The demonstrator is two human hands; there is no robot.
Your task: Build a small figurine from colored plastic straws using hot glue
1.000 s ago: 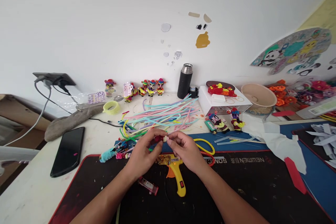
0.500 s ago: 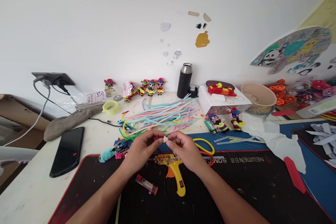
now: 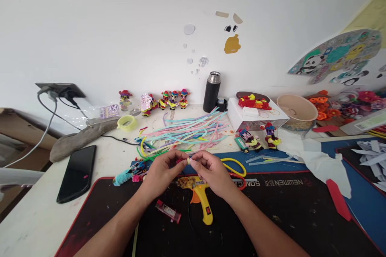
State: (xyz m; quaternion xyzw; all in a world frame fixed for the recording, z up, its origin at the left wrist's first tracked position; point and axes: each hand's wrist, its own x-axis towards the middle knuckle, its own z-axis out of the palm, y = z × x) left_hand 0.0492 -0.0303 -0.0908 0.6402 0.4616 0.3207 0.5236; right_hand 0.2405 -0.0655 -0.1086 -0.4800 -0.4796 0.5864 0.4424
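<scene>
Over the black desk mat (image 3: 271,209), my left hand (image 3: 167,168) and my right hand (image 3: 211,168) meet at their fingertips. Between them is a small pale-yellow fuzzy piece (image 3: 188,161), pinched from both sides. A bit of dark red shows beside it in my left fingers; most of it is hidden by the fingers. Just below my hands lies a yellow hot glue gun (image 3: 202,200) with an orange trigger. To its left rests a small red and clear plastic case (image 3: 168,211). Behind my hands spreads a heap of pastel pipe cleaners (image 3: 187,130).
Several small pipe-cleaner figures (image 3: 174,100) stand along the wall, with more (image 3: 272,136) at right. A black flask (image 3: 212,92) stands beside a white box (image 3: 259,118) and a round bowl (image 3: 297,110). A phone (image 3: 76,173) lies left; glue sticks (image 3: 274,160) lie right.
My hands stay nearly in place, fingertips still together. The pale-yellow piece is slightly turned and more covered by the fingers.
</scene>
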